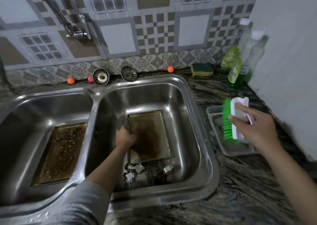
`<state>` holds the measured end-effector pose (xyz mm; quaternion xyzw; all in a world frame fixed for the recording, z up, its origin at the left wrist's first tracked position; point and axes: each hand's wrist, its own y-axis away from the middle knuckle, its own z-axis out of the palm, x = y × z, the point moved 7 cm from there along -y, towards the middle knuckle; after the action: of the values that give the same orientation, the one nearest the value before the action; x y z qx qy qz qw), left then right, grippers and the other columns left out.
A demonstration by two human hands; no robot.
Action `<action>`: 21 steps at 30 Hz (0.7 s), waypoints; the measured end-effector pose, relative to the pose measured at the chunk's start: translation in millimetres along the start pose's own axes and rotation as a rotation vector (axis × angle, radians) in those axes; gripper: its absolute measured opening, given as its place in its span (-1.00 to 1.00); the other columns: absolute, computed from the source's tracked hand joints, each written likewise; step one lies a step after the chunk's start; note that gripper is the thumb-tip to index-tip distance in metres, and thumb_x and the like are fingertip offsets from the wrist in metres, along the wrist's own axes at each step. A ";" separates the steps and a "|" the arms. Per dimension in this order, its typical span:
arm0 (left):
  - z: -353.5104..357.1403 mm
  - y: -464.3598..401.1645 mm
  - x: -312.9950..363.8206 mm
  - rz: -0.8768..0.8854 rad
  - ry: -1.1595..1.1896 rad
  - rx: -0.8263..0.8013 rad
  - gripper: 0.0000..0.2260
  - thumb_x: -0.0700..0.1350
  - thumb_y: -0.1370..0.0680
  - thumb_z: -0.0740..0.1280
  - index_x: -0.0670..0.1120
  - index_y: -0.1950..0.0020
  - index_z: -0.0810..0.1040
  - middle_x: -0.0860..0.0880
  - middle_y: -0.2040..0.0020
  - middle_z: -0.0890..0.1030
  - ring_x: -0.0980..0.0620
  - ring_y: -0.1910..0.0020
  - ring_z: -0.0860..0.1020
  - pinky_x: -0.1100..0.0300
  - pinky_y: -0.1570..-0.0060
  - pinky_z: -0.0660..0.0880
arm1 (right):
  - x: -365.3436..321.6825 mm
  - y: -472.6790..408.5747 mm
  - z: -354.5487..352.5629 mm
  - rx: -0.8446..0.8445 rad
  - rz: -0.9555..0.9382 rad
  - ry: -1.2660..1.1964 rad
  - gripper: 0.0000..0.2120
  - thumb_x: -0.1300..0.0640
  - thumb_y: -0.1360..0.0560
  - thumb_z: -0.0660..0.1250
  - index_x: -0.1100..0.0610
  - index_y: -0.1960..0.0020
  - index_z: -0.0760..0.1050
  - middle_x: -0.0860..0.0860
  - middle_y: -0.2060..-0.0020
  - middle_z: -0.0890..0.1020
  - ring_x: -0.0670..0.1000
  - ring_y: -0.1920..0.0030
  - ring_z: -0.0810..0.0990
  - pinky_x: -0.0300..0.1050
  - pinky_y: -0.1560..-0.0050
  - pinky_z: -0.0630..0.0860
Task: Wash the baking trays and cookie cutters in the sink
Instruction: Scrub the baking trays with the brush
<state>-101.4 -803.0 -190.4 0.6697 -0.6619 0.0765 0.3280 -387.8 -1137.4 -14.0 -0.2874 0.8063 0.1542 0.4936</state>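
Observation:
A stained baking tray (151, 135) lies in the right sink basin (187, 139). My left hand (124, 137) grips its left edge; motion blur hides the fingers. Several metal cookie cutters (137, 171) lie in the same basin, in front of the tray. A second dirty tray (60, 154) sits in the left basin (25, 121). Over the counter on the right, my right hand (253, 127) holds a white scrub brush with green bristles (235, 120). Under the brush a third metal tray (221, 139) rests on the counter.
A wall tap (75, 31) hangs above the left basin. Two sink strainers (101, 77) and small orange and pink balls line the back ledge. A green-yellow sponge (202, 69), soap bottles (235, 70) and a clear bottle (252, 49) stand at the back right by the wall.

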 end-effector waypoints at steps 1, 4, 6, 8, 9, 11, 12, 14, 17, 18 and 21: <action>4.1 -0.8 -2.3 -0.014 -0.056 -0.022 -0.64 -0.06 -0.38 0.44 -0.18 -0.10 0.50 -0.20 -0.10 0.55 -0.19 -0.09 0.56 -0.07 -0.05 0.57 | 4.4 -1.9 0.9 -0.032 0.016 0.080 -0.55 0.10 -0.42 0.48 0.05 -0.29 0.53 0.06 -0.11 0.61 -0.10 0.04 0.54 -0.22 0.03 0.42; 12.9 0.2 -8.1 -0.029 -0.149 -0.041 -0.70 -0.05 -0.44 0.43 -0.21 -0.06 0.55 -0.22 -0.08 0.59 -0.20 -0.04 0.58 0.00 0.04 0.58 | 17.2 -2.8 10.1 -0.134 0.032 0.247 -0.54 0.06 -0.42 0.48 0.03 -0.31 0.52 0.12 -0.28 0.53 0.07 -0.12 0.57 -0.11 0.01 0.44; 12.1 0.9 -9.9 -0.036 -0.158 -0.003 -0.69 -0.08 -0.46 0.41 -0.24 -0.11 0.54 -0.24 -0.10 0.59 -0.23 -0.07 0.58 -0.01 0.03 0.57 | 22.6 -2.3 16.6 -0.168 0.007 0.351 -0.52 0.02 -0.41 0.48 -0.01 -0.31 0.51 0.13 -0.29 0.52 0.11 -0.18 0.57 -0.06 -0.04 0.51; 11.0 0.4 -13.7 -0.054 -0.143 0.018 -0.68 -0.12 -0.46 0.42 -0.25 -0.14 0.50 -0.26 -0.12 0.57 -0.25 -0.11 0.56 -0.04 -0.04 0.56 | 28.9 -4.8 21.4 -0.182 -0.010 0.451 -0.51 -0.05 -0.41 0.46 -0.06 -0.32 0.49 0.16 -0.26 0.51 0.15 -0.19 0.55 0.03 -0.07 0.56; 10.9 0.8 -14.7 -0.060 -0.121 0.019 -0.67 -0.12 -0.45 0.42 -0.25 -0.14 0.50 -0.26 -0.13 0.56 -0.25 -0.12 0.55 -0.05 -0.05 0.55 | 31.6 -6.9 23.3 -0.188 -0.004 0.494 -0.51 -0.08 -0.41 0.45 -0.08 -0.33 0.48 0.17 -0.24 0.50 0.18 -0.20 0.53 0.08 -0.08 0.56; 8.6 4.5 -11.7 -0.042 -0.065 0.024 -0.65 -0.09 -0.45 0.44 -0.26 -0.12 0.50 -0.27 -0.12 0.56 -0.26 -0.11 0.55 -0.04 -0.03 0.54 | 33.8 -10.7 26.3 -0.203 0.004 0.582 -0.50 -0.11 -0.43 0.42 -0.10 -0.35 0.46 0.18 -0.26 0.47 0.24 -0.24 0.46 0.14 -0.08 0.55; 6.4 7.7 -8.8 -0.029 -0.036 0.032 -0.65 -0.07 -0.45 0.43 -0.26 -0.12 0.51 -0.27 -0.12 0.57 -0.26 -0.10 0.55 -0.02 0.00 0.53 | 33.8 -11.6 28.2 -0.211 -0.001 0.628 -0.50 -0.12 -0.44 0.40 -0.11 -0.36 0.44 0.18 -0.27 0.44 0.25 -0.25 0.43 0.14 -0.09 0.54; 0.6 14.3 -1.5 0.001 0.012 0.061 -0.67 -0.11 -0.46 0.41 -0.26 -0.14 0.51 -0.26 -0.10 0.58 -0.25 -0.09 0.56 0.04 0.07 0.49 | 31.2 -11.0 32.6 -0.221 -0.016 0.703 -0.51 -0.11 -0.48 0.36 -0.10 -0.39 0.41 0.18 -0.27 0.39 0.26 -0.24 0.39 0.11 -0.08 0.53; -9.6 26.6 15.9 0.111 0.080 0.110 -0.66 -0.22 -0.44 0.35 -0.20 -0.21 0.46 -0.21 -0.09 0.57 -0.20 -0.06 0.56 0.05 0.09 0.51 | 23.6 -8.8 37.7 -0.221 -0.061 0.766 -0.52 -0.07 -0.51 0.32 -0.04 -0.41 0.37 0.19 -0.23 0.32 0.26 -0.16 0.41 0.05 -0.02 0.51; -12.8 29.9 22.5 0.148 0.124 0.111 -0.62 -0.25 -0.44 0.33 -0.16 -0.25 0.43 -0.19 -0.11 0.56 -0.18 -0.07 0.56 0.02 0.04 0.54 | 21.7 -8.8 37.9 -0.228 -0.076 0.761 -0.53 -0.05 -0.51 0.33 -0.02 -0.40 0.38 0.18 -0.22 0.31 0.26 -0.13 0.43 0.03 -0.02 0.52; -22.0 35.5 41.9 0.253 0.263 0.088 -0.48 -0.31 -0.46 0.30 -0.01 -0.39 0.32 -0.10 -0.18 0.51 -0.04 -0.10 0.53 0.06 -0.04 0.53 | 14.1 -11.3 29.9 -0.220 -0.104 0.688 -0.52 0.01 -0.48 0.35 0.01 -0.39 0.42 0.15 -0.21 0.33 0.25 -0.10 0.48 0.01 -0.03 0.53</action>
<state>-122.7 -822.9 -138.9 0.5788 -0.6883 0.2329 0.3701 -364.6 -1134.7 -39.9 -0.4145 0.8879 0.1090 0.1670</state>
